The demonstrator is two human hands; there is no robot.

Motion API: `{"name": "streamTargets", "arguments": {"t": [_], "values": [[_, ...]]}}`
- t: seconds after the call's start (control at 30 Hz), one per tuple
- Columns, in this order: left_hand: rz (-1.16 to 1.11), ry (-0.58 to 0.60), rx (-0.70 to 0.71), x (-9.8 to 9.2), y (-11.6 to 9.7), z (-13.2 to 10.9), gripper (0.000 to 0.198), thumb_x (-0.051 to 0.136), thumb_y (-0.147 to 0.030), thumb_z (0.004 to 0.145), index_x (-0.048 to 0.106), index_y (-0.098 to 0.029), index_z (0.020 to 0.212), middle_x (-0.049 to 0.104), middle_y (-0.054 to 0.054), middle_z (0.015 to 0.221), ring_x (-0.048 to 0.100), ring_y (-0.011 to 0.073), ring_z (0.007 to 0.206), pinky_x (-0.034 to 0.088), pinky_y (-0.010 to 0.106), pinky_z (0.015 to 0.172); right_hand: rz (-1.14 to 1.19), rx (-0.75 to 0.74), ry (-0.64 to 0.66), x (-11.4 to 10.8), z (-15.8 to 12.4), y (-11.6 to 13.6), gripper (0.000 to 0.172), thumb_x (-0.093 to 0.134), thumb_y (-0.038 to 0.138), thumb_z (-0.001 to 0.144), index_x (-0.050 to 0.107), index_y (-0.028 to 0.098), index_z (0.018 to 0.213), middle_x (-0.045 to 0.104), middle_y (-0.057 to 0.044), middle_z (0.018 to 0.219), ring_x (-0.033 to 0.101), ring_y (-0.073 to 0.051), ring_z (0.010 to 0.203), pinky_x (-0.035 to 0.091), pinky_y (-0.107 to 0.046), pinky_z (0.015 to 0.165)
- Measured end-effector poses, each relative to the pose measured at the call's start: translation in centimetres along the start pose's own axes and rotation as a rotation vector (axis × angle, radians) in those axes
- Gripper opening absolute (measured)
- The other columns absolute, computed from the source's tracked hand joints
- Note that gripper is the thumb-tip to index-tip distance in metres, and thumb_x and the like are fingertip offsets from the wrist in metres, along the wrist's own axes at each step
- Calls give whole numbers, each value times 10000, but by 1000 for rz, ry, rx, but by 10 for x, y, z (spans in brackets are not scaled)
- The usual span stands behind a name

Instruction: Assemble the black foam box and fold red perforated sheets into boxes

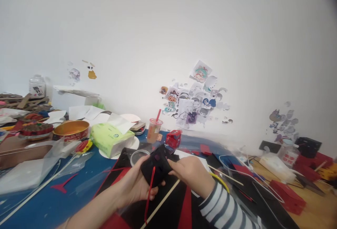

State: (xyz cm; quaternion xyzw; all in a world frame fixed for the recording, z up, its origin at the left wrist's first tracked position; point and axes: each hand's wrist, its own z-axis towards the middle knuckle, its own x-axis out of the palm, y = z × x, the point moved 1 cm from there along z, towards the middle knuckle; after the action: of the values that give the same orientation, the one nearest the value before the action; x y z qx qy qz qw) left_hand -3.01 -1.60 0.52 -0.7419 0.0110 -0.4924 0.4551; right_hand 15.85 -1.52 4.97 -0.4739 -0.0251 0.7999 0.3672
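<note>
Both my hands hold a black folded paper piece low in the middle of the view. My left hand cups it from below, fingers curled round it. My right hand, in a striped sleeve, pinches its right edge. A thin red strip hangs down from the piece over my left hand. A pale wooden stick runs slantwise under my hands, over black and red sheets.
A green tissue pack, a drink cup with a red straw, a small red paper box and a gold-rimmed tin stand behind. Red and black paper scraps crowd the right. Stickers cover the wall.
</note>
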Motion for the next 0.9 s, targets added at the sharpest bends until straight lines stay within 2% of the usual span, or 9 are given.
{"name": "streamTargets", "arguments": {"t": [0.17,0.23,0.37,0.43,0.53,0.6,0.67,0.77,0.9], "values": [[37,-30,2,-3,2,1,654,247,-639,829,588,-99,971,683,133,767,570,163,444,463,264,466,-117,-31,51,-3,-1,1,387,318,348,952,596,117,1092,580,-34,511,511,-131,450,256,-248,434],[84,-41,-26,-5,2,1,702,211,-678,810,577,-102,975,686,142,800,596,180,461,473,280,485,-125,-36,35,-5,-1,-1,385,303,322,958,598,108,1081,579,-39,510,505,-137,446,250,-254,431],[251,-76,-37,-9,-1,-1,836,163,-817,683,545,-142,995,685,139,839,635,238,482,475,329,490,-84,0,-16,-10,-1,-2,318,353,308,949,590,126,1058,583,-36,526,494,-128,450,239,-253,441],[403,-205,56,-11,-4,-2,821,143,-827,670,528,-177,991,680,100,762,630,237,470,460,320,461,-129,9,2,-10,-2,-2,310,357,314,948,593,129,1027,571,-30,513,487,-124,443,217,-260,445],[833,-478,208,-14,-4,-3,686,168,-760,742,531,-192,866,582,24,479,576,217,395,414,288,417,-204,18,27,-6,-8,0,356,345,307,950,600,145,761,547,-31,490,481,-124,441,187,-276,463],[1067,-578,272,-15,-2,-3,586,240,-710,776,525,-198,743,493,-11,382,517,196,363,381,274,414,-211,29,51,0,-16,2,400,351,303,946,541,162,624,543,-32,485,481,-122,444,177,-283,477],[1196,-579,347,-15,1,-2,496,332,-643,798,515,-203,660,515,-9,442,508,179,429,368,266,460,-182,94,101,8,-26,3,385,369,300,937,528,170,612,562,-29,506,496,-126,465,180,-285,490],[1399,-514,439,-17,4,0,393,421,-502,825,518,-196,600,584,2,617,528,176,600,362,261,573,-82,284,202,20,-42,5,320,422,273,913,529,180,626,604,-9,556,541,-122,522,206,-266,507],[1597,-423,433,-21,6,4,218,430,-289,825,574,-197,691,604,-9,688,531,161,647,354,242,598,-13,382,275,27,-57,9,294,485,253,878,510,183,593,606,27,552,559,-101,539,216,-238,503]]}}
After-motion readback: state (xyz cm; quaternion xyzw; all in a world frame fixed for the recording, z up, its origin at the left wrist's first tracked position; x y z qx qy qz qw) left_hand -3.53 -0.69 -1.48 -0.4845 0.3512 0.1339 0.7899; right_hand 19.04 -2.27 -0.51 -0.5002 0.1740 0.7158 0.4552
